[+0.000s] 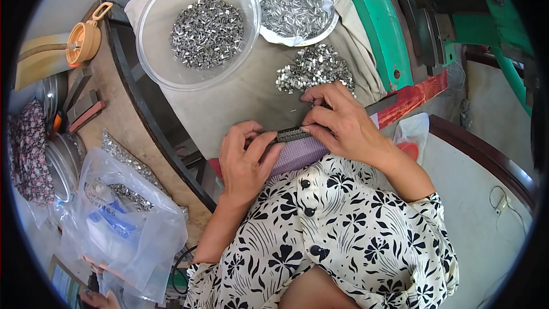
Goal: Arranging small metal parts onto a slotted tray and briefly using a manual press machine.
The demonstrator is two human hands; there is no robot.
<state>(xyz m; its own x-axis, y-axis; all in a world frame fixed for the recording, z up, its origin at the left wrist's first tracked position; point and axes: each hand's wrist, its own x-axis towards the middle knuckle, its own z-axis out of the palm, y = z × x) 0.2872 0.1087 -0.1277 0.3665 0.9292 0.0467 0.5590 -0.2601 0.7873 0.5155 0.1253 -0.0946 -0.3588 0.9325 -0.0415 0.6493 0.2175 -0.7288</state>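
A short dark strip [293,135] with a row of small upright metal pins or teeth lies across the near edge of the cloth-covered work surface. My left hand [246,160] is closed around its left end, thumb and fingertips pressed together. At the other end, my right hand [345,125] has thumb and forefinger pinched close to the row; what sits between them is hidden. A purple checked cloth [300,155] lies just below the strip. Beyond my right fingers is a loose heap of small shiny metal pieces [316,68]. One thin bright piece [293,110] lies apart.
A wide clear plastic bowl [151,66] holds many small metal parts at the far left; beside it, a lined white bowl [329,26] holds slender ones. Green machinery [366,17] borders the right. Left are a wooden table [123,114], plastic bags [131,223] and an orange round object [84,43].
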